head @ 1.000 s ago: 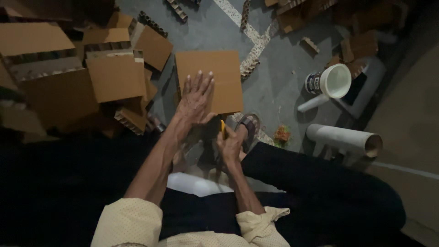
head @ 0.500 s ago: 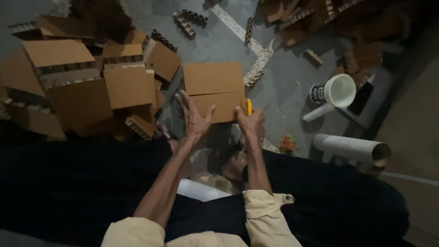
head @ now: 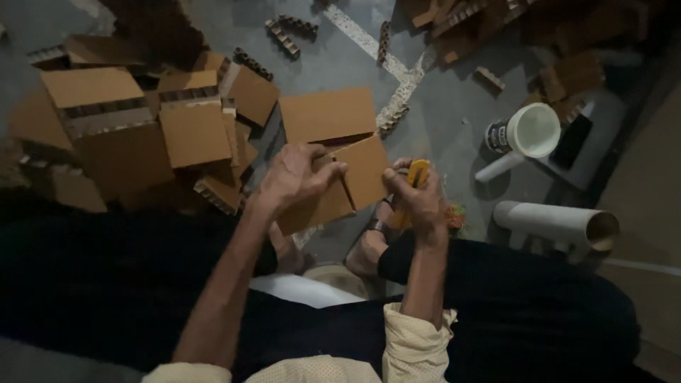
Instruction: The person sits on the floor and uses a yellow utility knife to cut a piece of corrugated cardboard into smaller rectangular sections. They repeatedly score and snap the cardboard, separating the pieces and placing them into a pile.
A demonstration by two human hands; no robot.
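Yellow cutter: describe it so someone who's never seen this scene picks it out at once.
Start at the grey floor and find the brown cardboard sheet that is folded at a slit. At its right edge the right hand wraps a slim cutter, with the left hand on the sheet's other side. It is the only bright yellow thing among brown cardboard and white tubs.

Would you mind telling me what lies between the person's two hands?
In the head view, the brown cardboard sheet spans the gap: the left hand grips its left side, and the right hand, holding a yellow cutter, is at its right edge.
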